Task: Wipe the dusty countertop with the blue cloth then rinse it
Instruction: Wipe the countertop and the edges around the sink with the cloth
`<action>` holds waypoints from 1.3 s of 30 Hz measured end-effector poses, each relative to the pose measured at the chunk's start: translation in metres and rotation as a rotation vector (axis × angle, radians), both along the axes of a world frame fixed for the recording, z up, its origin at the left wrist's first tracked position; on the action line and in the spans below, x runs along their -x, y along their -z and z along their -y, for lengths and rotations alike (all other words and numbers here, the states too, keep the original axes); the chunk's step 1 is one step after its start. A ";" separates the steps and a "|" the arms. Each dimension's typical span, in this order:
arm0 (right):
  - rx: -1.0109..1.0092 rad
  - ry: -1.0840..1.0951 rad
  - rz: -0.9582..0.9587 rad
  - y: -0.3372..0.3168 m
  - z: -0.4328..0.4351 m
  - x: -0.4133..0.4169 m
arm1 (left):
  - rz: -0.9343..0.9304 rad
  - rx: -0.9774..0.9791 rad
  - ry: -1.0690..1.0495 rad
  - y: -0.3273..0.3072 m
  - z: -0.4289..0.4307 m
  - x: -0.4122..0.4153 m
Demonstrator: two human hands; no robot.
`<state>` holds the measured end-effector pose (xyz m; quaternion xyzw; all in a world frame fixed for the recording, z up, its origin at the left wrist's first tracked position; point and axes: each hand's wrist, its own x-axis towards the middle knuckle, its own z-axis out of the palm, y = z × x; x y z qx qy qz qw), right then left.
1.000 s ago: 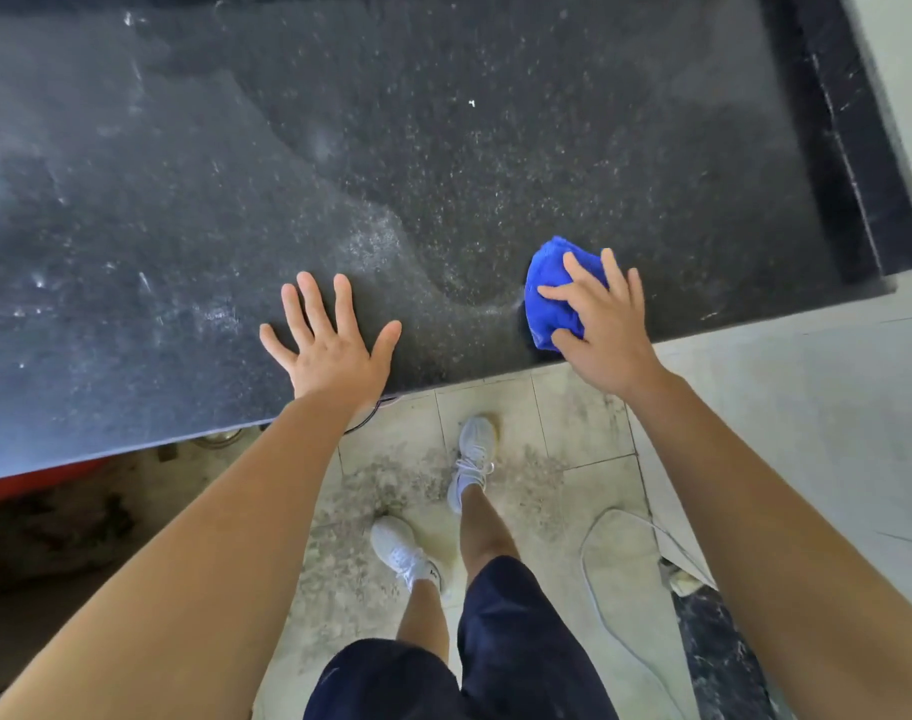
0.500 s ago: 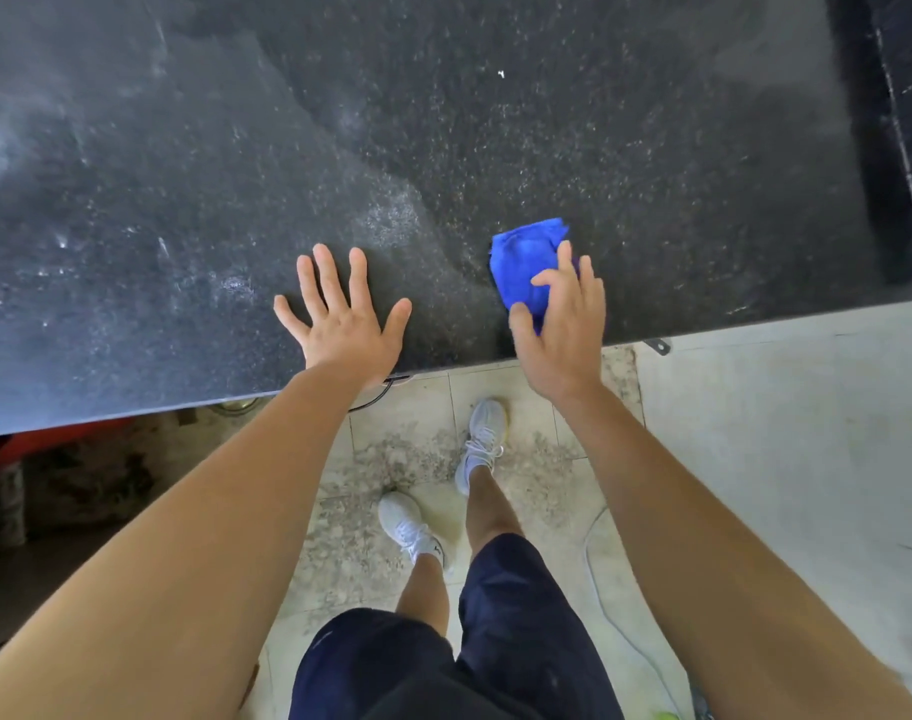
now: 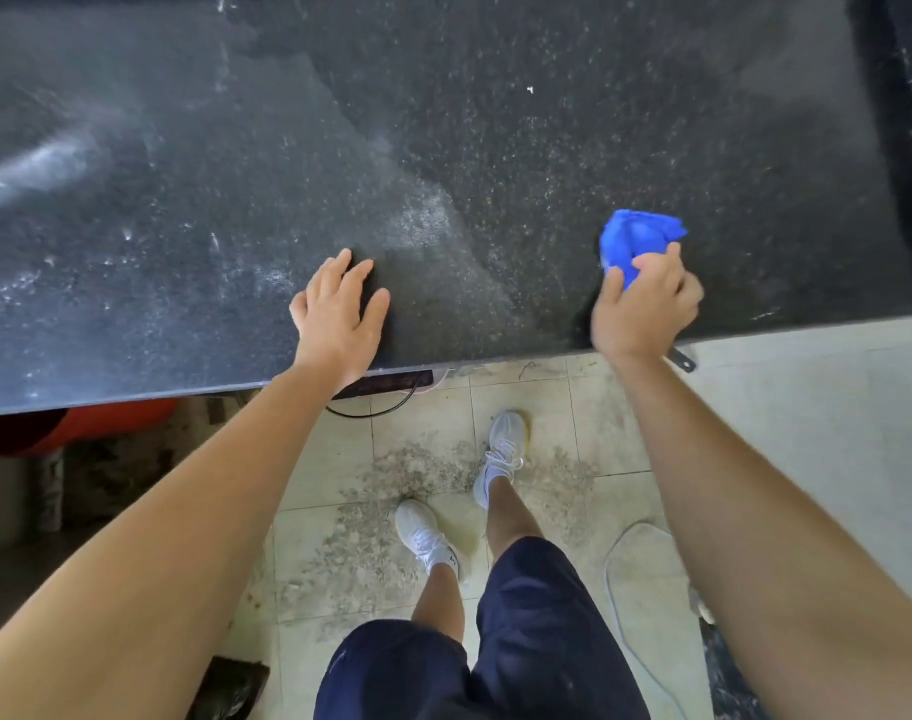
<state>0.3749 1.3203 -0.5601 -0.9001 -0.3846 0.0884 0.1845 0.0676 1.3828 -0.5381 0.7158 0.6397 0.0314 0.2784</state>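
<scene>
Hands: right hand grips the bunched blue cloth, which sticks out on the far side of the fingers, near the front edge of the desk, at right. The wad shows no clear long axis. Left hand lies flat with straight fingers, well left of the cloth. The dust film lies further left, so the next stroke likely runs leftward.

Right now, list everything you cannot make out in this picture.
Head view only:
- Blue cloth: its near part is hidden by the right hand gripping it.
- Countertop: far and left ends cut off by the picture edges; the patch under the flat left hand is covered.
- Red thing below: mostly hidden by the countertop's edge, in shadow.
- Small dark piece by the right wrist: too small to name.
</scene>
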 end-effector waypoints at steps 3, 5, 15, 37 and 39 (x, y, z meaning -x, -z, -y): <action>-0.048 -0.332 0.029 0.006 0.005 0.110 | -0.060 -0.068 -0.089 -0.005 0.005 0.039; -0.063 -0.590 -0.012 0.009 0.014 0.180 | -0.125 -0.079 -0.165 -0.008 0.009 0.066; -0.213 -0.601 -0.109 0.001 -0.072 0.096 | -0.345 0.075 -0.246 0.008 -0.011 0.118; -0.067 -1.088 0.129 0.004 -0.077 0.097 | -0.402 0.064 -0.226 0.024 -0.012 0.114; 0.005 -0.831 0.191 0.005 -0.108 0.062 | -0.410 0.068 -0.224 0.024 -0.012 0.114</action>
